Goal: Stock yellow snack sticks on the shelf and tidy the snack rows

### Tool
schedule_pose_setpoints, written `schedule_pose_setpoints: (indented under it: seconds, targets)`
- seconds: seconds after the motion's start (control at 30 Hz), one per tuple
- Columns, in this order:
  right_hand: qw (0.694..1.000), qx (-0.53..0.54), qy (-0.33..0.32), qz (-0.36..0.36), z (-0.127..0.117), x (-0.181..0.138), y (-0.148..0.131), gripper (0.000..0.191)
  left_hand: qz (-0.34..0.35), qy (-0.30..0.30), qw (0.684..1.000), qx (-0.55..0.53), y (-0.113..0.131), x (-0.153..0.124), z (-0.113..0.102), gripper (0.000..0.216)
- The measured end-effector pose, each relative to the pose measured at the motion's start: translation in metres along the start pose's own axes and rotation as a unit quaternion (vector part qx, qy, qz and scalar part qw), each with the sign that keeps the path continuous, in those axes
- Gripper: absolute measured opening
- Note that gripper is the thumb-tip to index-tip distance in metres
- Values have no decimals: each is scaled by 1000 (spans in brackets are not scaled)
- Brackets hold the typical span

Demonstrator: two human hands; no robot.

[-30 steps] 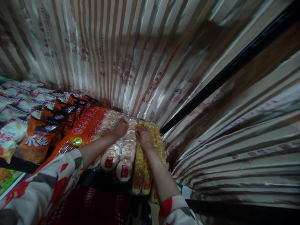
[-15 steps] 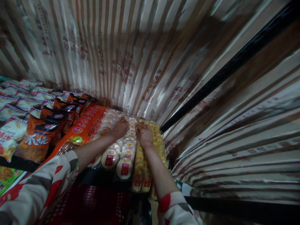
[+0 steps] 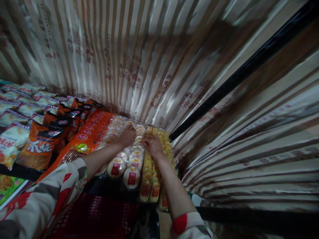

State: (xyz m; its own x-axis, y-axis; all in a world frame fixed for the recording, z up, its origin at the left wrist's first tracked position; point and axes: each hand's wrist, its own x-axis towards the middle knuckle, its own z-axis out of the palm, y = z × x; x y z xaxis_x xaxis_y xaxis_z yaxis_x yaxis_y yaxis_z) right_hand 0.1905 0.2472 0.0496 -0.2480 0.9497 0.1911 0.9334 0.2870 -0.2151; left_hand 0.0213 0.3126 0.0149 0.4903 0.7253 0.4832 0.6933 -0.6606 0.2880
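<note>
Both my arms, in patterned sleeves, reach deep into a shelf. My left hand (image 3: pixel 127 135) lies with curled fingers on the rows of clear-wrapped white round buns (image 3: pixel 132 169) with red labels. My right hand (image 3: pixel 152 144) presses fingers-down on the rows of yellow packaged cakes (image 3: pixel 147 184) beside them, close to the left hand. Whether either hand grips a packet is hidden by the backs of the hands.
Left of the buns lie long orange packets (image 3: pixel 86 137), then dark orange snack bags (image 3: pixel 41 146) and white snack bags (image 3: pixel 11 139). A striped shiny sheet (image 3: pixel 139 56) lines the back and right side, crossed by a black bar (image 3: pixel 239 76). A red crate (image 3: pixel 99 215) sits below.
My right hand has slid slightly back toward me along the yellow packets. The left hand stays on the buns. The view has shifted a little.
</note>
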Motion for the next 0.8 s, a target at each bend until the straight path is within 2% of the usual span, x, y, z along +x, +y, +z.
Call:
schedule_pose_setpoints:
  seconds: [0.23,0.37,0.47,0.8]
  targets:
    - [999,-40,-12,11,-4,2,-10,6,9,-7,1000,6,1,0,-1,16]
    - [999,-27,-33,23,-8,4,-8,13,1,-9,1000,12,1,1,-1,15]
    - [998,-13,-53,16,-6,7,-5,12,-3,-6,1000,11,0,1,1,15]
    - [999,-3,-37,-22,-1,8,-2,13,-4,4,1000,-10,-1,-1,1,14]
